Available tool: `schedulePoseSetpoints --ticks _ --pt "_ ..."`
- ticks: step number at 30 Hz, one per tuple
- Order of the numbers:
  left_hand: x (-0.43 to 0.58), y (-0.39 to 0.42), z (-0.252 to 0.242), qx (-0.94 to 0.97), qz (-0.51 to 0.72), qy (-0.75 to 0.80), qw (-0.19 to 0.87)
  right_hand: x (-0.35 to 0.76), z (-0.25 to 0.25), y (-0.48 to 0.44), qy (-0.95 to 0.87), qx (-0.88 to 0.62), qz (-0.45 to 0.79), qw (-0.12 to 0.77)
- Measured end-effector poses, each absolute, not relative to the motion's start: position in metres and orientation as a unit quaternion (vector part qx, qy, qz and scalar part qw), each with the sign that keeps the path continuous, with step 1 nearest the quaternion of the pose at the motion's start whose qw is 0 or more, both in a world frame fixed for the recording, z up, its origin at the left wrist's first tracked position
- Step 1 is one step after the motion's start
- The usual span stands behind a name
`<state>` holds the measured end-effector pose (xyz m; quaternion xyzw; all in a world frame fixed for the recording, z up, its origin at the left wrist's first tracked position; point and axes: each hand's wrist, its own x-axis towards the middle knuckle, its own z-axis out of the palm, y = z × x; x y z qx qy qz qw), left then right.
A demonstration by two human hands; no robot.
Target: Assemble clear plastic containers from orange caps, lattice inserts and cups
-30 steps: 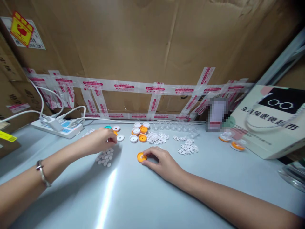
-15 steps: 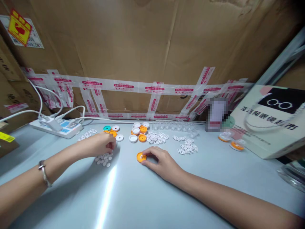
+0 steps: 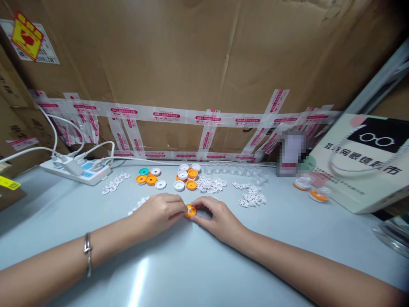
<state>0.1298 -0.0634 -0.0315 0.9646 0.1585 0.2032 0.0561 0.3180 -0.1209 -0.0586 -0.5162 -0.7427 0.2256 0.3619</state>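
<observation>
An orange round cap [image 3: 191, 210] lies on the pale table [image 3: 198, 264] near the middle. My right hand [image 3: 217, 219] pinches its right side with thumb and fingers. From the left, my left hand [image 3: 159, 213] meets the cap with its fingertips pressed together at the rim; whether a small white disc sits between them is hidden. A silver bracelet [image 3: 87, 251] circles my left wrist. Small white discs [image 3: 137, 205] lie just behind my left hand.
Orange, white and teal caps [image 3: 150, 179] and more caps [image 3: 187, 175] sit further back, beside white perforated pieces [image 3: 251, 195] and clear cups [image 3: 236, 169]. A power strip [image 3: 79, 170] with cables is at the left. A printed bag [image 3: 361, 162] leans at the right. Taped cardboard forms the back wall.
My left hand has left the pile of white discs and moved right to the orange cap held by my right hand. The right hand stayed in place.
</observation>
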Motion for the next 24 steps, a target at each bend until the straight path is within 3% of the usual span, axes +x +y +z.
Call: schedulePoseSetpoints --ticks 6,15,24 --pt "0.129 -0.058 -0.043 0.968 0.224 0.108 -0.043 0.317 -0.059 -0.12 -0.745 -0.518 0.222 0.357" --pt "0.125 -0.053 -0.024 0.969 0.2 0.144 0.025 0.319 -0.058 -0.121 -0.744 -0.515 0.229 0.359" --pt "0.091 -0.027 0.027 0.92 -0.096 0.366 0.099 0.317 -0.057 -0.122 -0.743 -0.515 0.226 0.363"
